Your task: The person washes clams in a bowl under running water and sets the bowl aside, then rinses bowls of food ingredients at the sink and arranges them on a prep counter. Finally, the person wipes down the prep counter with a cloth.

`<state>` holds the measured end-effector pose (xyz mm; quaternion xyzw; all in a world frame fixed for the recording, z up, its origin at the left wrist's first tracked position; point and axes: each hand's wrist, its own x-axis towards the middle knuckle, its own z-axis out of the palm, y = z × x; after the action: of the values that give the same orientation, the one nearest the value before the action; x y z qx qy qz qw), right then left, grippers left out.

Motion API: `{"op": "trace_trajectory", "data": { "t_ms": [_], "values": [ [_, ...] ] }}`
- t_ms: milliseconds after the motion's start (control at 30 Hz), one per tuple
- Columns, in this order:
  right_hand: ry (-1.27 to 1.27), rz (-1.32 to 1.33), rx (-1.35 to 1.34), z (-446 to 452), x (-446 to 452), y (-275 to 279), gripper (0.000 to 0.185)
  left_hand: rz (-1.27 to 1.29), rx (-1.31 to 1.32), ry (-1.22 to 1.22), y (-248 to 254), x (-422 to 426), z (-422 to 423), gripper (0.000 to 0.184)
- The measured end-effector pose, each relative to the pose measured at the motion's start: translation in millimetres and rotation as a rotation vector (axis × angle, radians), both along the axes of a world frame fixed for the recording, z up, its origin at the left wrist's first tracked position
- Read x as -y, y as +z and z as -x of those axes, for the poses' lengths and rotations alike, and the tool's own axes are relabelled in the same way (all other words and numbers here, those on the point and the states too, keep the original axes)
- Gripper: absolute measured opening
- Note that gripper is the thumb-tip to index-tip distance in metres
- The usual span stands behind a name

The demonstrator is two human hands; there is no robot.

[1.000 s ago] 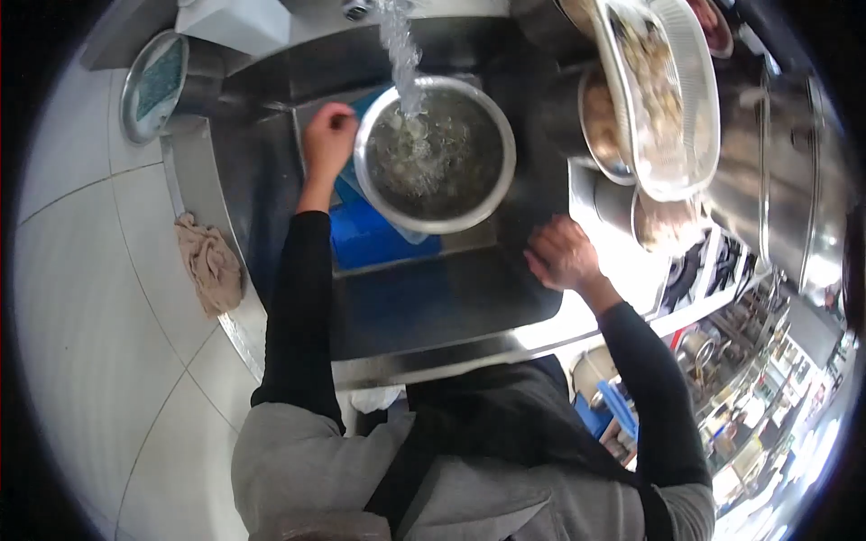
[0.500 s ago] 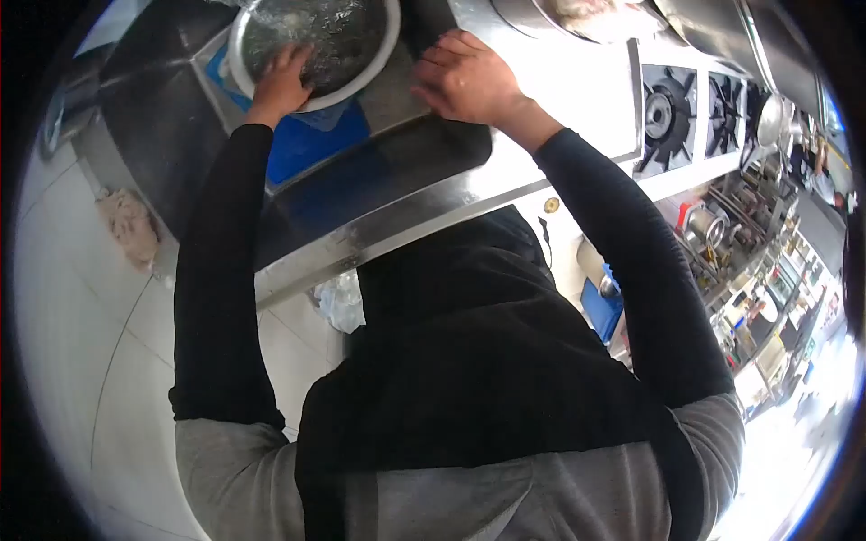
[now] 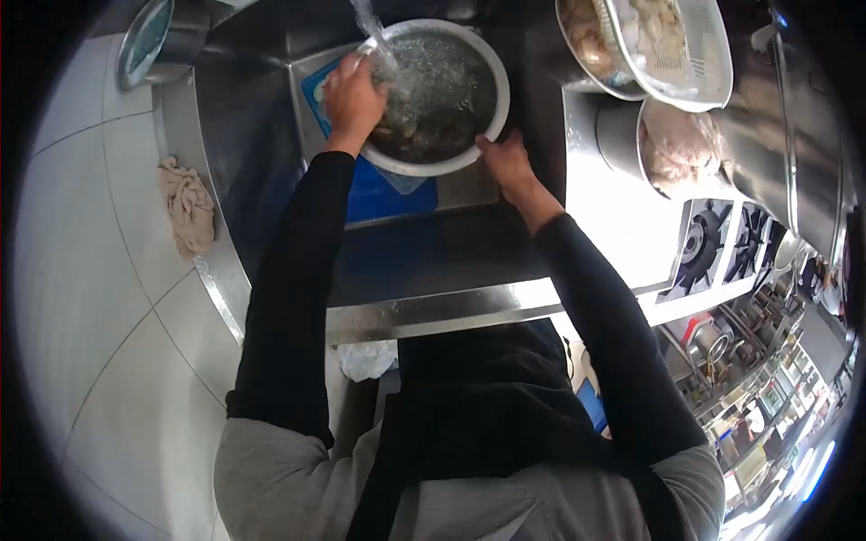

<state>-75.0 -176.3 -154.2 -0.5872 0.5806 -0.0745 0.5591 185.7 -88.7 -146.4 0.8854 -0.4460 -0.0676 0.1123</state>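
Note:
A round metal bowl (image 3: 494, 115) full of water stands in the steel sink, and a stream of water (image 3: 372, 27) runs into it. Dark and pale pieces lie under the bubbling surface, too blurred to name. My left hand (image 3: 354, 97) is closed on the bowl's left rim. At the lower right rim, my right hand (image 3: 509, 166) grips the bowl with its thumb against the edge. Beneath the bowl are a blue board (image 3: 383, 200) and a clear lidded container, partly hidden.
Right of the sink are a white basket (image 3: 713, 63) with pale food, a bowl of food (image 3: 591, 41), a pot holding pinkish meat (image 3: 678, 149) and stove burners (image 3: 696, 248). On the left lie a beige cloth (image 3: 188, 207) and a metal pot (image 3: 149, 45).
My left hand went from beside the bowl, over its water, to its left rim. My right hand moved from the sink's right edge onto the rim. The view has shifted.

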Motion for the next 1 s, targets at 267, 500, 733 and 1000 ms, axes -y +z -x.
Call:
{"op": "trace_trajectory", "data": {
  "t_ms": [267,500,733,1000],
  "values": [
    [0.109,0.171,0.131,-18,33,-4,0.028,0.206,-0.694,0.354,-29,-65,-30,0.028],
    [0.176,0.122,0.328,2,0,129,0.018,0.664,-1.238,0.632,5,-103,30,0.043],
    [0.386,0.452,0.118,7,-32,260,0.020,0.623,-0.789,0.318,64,-96,100,0.062],
    [0.489,0.628,0.122,6,-31,330,0.023,0.492,-0.635,0.200,109,-72,136,0.062]
  ]
}}
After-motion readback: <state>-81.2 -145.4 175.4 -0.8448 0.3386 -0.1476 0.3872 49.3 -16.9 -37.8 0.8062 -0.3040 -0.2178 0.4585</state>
